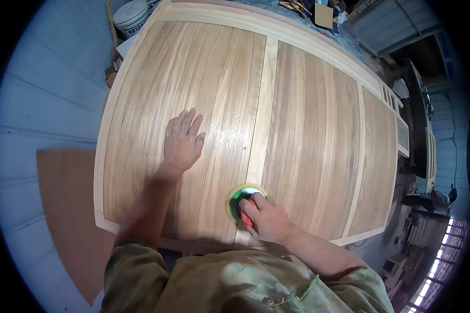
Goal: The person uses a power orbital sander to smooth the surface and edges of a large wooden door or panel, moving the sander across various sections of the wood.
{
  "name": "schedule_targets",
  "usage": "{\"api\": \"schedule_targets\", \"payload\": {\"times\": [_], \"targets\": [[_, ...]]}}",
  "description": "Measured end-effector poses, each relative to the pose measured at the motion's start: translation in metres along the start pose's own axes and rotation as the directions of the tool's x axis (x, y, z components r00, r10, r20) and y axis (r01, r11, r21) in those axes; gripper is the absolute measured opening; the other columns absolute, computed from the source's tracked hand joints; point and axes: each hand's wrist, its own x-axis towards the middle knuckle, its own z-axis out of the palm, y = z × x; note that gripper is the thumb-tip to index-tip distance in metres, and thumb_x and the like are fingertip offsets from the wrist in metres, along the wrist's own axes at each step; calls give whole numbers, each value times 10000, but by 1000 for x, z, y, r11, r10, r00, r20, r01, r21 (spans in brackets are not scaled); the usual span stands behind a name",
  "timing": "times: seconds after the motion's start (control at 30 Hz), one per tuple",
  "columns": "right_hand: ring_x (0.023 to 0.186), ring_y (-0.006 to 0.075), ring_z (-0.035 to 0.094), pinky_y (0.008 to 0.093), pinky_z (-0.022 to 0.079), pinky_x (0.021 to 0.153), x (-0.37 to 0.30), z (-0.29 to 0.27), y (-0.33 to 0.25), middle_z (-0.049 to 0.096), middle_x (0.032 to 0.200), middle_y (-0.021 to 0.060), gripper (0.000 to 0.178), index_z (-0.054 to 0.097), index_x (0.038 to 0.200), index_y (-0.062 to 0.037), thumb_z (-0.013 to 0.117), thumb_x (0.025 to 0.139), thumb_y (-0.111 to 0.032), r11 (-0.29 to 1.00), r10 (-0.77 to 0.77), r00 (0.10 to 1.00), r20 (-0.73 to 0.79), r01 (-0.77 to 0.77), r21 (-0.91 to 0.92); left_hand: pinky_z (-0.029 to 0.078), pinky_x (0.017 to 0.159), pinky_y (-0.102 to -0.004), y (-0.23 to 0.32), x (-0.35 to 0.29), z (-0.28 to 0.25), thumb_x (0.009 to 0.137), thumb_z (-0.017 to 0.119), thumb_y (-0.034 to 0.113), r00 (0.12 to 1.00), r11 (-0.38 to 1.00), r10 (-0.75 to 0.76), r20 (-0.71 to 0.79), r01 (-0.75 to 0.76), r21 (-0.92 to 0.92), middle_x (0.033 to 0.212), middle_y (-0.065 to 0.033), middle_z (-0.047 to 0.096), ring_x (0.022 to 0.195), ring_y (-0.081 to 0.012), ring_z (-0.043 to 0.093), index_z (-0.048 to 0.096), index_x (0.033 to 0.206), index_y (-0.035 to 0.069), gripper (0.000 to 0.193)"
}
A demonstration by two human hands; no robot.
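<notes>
Sander [237, 201]: round tool with a green and dark body, red side and yellow rim, on the near part of the panel [203, 62]; it overlaps the pale strip [262, 117] and the darker boards to its left.
Right grip: the right hand [268, 218] is wrapped over the sander from its right side; the fingers are partly hidden.
Left grip: the left hand [183, 143] holds nothing; it lies palm down on the left section, fingers extended and slightly apart.
Panel: large, framed in pale wood, divided by pale strips.
Far side: a desk [351, 46] carries hand tools [296, 7] and a piece of cardboard [324, 16]; a white bucket [131, 17] stands at the far left.
Risk, scratches: probable where the grain changes direction at the strip, if the rim crosses the joint tilted.
Risk, hollow: possible if pressure stays on one spot.
Risk, rounded edge: possible if the sander overhangs the near border.
Risk, left hand: contact with the rim is possible if the sander swings far left; at present they are well apart.
Not determinable: whether the sander is running.
</notes>
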Motion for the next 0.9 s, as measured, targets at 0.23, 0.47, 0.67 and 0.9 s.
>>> {"api": "schedule_targets", "payload": {"times": [0.23,0.47,0.67,0.9], "targets": [[868,387,622,467,536,743,176,-95,124,510,1073,182,495,513,1143,-100,722,729,-273,973,230,951,-208,-232,18,348,1026,-510,4,-8,1,781,661,179,996,996,36,-80,-42,-77,1330,-195,492,1245,-372,446,537,1254,0,521],[1013,403,596,436,502,884,323,-189,265,540,1125,238,605,501,1168,-77,733,696,-375,891,419,834,-358,-453,-12,371,997,-510,9,3,-9,779,585,244,998,996,-34,52,38,-76,1296,-184,525,1167,-369,501,584,1195,17,473],[1004,444,573,456,497,870,253,-137,184,518,1094,256,531,495,1143,-53,692,718,-304,966,258,942,-212,-259,25,337,1032,-470,6,-2,-2,788,654,206,998,998,-59,7,59,-31,1342,-162,487,1251,-336,441,567,1219,24,476],[999,430,584,462,494,863,269,-155,187,523,1081,244,525,495,1134,-47,702,723,-299,947,318,908,-271,-317,48,383,1001,-479,11,8,-10,784,637,253,999,998,-44,-11,43,-50,1299,-161,526,1228,-331,466,598,1179,37,452]]}}
